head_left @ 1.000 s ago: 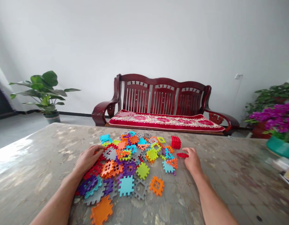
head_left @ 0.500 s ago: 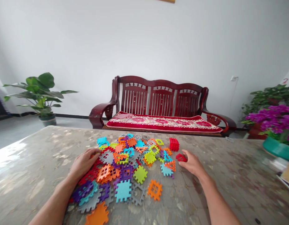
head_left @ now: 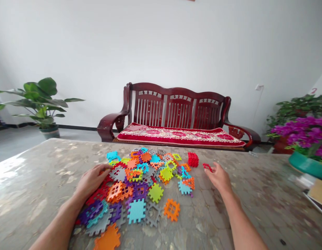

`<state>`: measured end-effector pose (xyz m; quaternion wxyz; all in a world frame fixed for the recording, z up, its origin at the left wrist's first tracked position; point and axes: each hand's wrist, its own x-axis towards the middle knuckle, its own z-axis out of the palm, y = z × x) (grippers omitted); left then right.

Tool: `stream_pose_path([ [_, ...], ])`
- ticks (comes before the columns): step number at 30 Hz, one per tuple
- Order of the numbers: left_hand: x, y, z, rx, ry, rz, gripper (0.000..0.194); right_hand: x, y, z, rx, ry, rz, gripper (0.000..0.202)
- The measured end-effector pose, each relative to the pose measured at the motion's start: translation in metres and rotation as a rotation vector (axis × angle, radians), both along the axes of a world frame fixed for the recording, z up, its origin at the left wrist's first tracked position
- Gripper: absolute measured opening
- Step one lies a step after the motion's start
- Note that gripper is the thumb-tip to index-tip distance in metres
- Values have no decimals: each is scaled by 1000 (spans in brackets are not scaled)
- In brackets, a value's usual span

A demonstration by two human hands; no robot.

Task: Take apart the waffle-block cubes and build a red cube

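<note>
My right hand (head_left: pixel 220 178) is raised to the right of the pile, its thumb and fingers pinching a small red interlocking tile (head_left: pixel 207 167), seen tilted nearly edge-on. Just left of that tile stands a stack of red tiles (head_left: pixel 193 159). My left hand (head_left: pixel 93 177) lies at the left edge of the pile, with its thumb and forefinger apart near red tiles (head_left: pixel 99 193); its other fingertips are partly hidden. The heap between my hands mixes tiles of several colours, among them a light-blue tile (head_left: pixel 136 211), a lime-green tile (head_left: pixel 155 192) and an orange window tile (head_left: pixel 171 209).
The pile lies on a patterned grey-brown table (head_left: pixel 197 222). Behind it stands a dark red wooden bench (head_left: pixel 178 107) with a red floral cushion (head_left: pixel 182 135). Purple flowers in a teal pot (head_left: pixel 307 165) are at the right, a potted plant (head_left: pixel 50 132) at the left.
My right hand has moved slightly right and away from the stack with the red tile, which has turned from flatter to nearly edge-on. My left hand stays by the pile.
</note>
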<state>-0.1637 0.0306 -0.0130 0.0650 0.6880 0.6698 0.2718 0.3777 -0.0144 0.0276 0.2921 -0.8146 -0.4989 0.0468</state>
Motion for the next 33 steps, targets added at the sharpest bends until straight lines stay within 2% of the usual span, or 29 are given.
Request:
stream_pose_path([
  [4, 1, -1, 1, -4, -5, -7, 40, -11, 9, 15, 81, 58, -7, 67],
  [11, -1, 0, -1, 37, -24, -26, 38, -45, 44, 42, 93, -125, 38, 59],
  [16, 1, 0, 0, 30, -25, -29, 39, -55, 62, 43, 34, -235, 76, 59],
  [21, 3, -3, 3, 32, -38, -20, 39, -52, 59, 44, -25, -291, 96, 59],
  [23, 3, -3, 3, 29, -37, -18, 38, -46, 59, 47, -27, -315, 163, 65],
  [28, 0, -1, -1, 34, -30, -22, 38, -30, 71, 54, -116, -455, 557, 100],
  [33, -3, 1, -4, 28, -34, -28, 41, -28, 87, 54, -251, -536, 696, 117],
])
